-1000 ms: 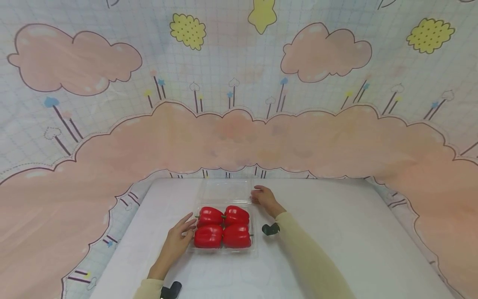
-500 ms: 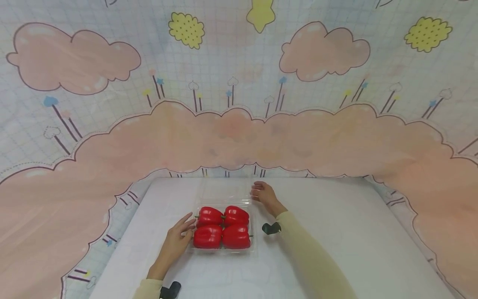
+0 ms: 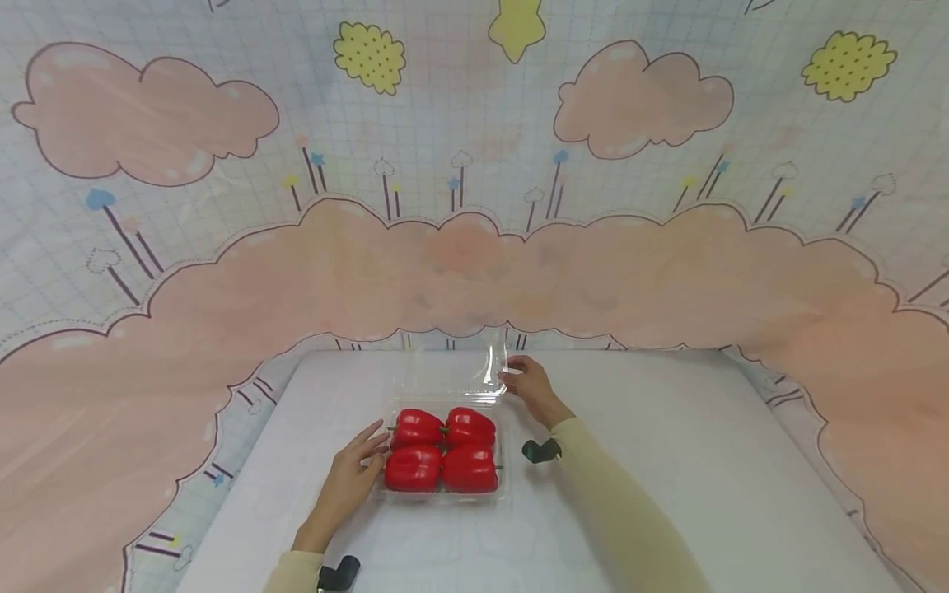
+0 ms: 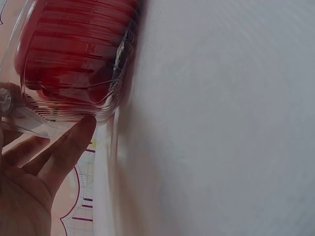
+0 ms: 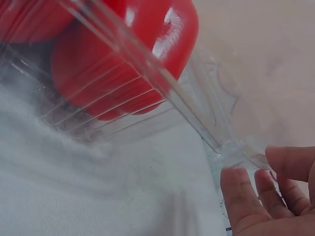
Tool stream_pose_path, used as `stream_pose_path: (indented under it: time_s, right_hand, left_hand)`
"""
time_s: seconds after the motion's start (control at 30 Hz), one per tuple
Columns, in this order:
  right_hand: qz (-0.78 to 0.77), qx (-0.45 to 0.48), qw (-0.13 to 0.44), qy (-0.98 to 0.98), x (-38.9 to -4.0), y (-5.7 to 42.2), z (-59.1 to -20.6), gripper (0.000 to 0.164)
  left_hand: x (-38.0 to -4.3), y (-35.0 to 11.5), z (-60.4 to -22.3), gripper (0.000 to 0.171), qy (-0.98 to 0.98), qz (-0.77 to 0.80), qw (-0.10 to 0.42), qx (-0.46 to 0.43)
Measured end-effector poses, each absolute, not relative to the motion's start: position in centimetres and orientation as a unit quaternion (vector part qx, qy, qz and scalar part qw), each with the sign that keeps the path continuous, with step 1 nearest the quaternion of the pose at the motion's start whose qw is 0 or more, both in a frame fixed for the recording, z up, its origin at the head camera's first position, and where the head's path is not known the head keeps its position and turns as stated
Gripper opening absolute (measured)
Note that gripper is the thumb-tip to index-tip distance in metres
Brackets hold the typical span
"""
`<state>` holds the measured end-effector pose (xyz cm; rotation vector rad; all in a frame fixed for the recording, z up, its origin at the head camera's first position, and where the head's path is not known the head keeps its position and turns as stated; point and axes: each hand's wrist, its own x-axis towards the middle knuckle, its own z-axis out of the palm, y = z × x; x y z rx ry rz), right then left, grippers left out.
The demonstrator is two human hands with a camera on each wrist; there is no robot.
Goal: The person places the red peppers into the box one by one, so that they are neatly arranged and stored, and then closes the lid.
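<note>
Several glossy red bell peppers (image 3: 412,469) with green stems sit in two rows inside a clear plastic clamshell box (image 3: 474,497). Its hinged lid (image 3: 452,372) stands tilted up on the far side. My right hand (image 3: 535,390) pinches the lid's right edge, with the thumb on one side and fingers on the other in the right wrist view. At the box's left side, my left hand (image 3: 350,478) rests with its fingers spread and lightly bent. In the left wrist view a fingertip touches the ribbed wall (image 4: 74,105) of the box.
The box stands on a white table (image 3: 667,461), which stretches away to both sides. Behind it hangs a backdrop cloth (image 3: 593,272) printed with clouds and stars. Dark camera mounts (image 3: 543,450) are worn at both wrists.
The lid has risen from lying almost flat at the back to a steeper tilt. My right hand has moved slightly up with its edge. The left hand and peppers stay put.
</note>
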<state>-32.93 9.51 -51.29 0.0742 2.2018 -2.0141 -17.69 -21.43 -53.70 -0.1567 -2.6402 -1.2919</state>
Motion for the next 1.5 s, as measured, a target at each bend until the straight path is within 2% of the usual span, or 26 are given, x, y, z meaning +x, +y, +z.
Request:
stream_pose_path:
  time_s: [0.23, 0.73, 1.23, 1.5]
  right_hand:
    - [-0.677, 0.025, 0.078, 0.731, -32.9, 9.7, -50.8, 0.034]
    - [-0.696, 0.009, 0.098, 0.711, -32.8, 10.0, -50.1, 0.027]
    - [-0.701, -0.011, 0.087, 0.708, -32.6, 10.2, -50.0, 0.021]
    - [-0.697, -0.020, 0.082, 0.712, -32.4, 10.2, -49.9, 0.017]
  left_hand:
    - [-17.7, -21.2, -53.5, 0.038, -0.896, -0.429, 0.103, -0.053]
    - [-18.0, -21.4, -53.6, 0.041, -0.898, -0.429, 0.083, -0.045]
    - [-18.3, -22.0, -53.0, 0.039, -0.902, -0.412, 0.107, -0.068]
    - [-19.4, -22.5, -51.1, 0.034, -0.908, -0.382, 0.159, -0.071]
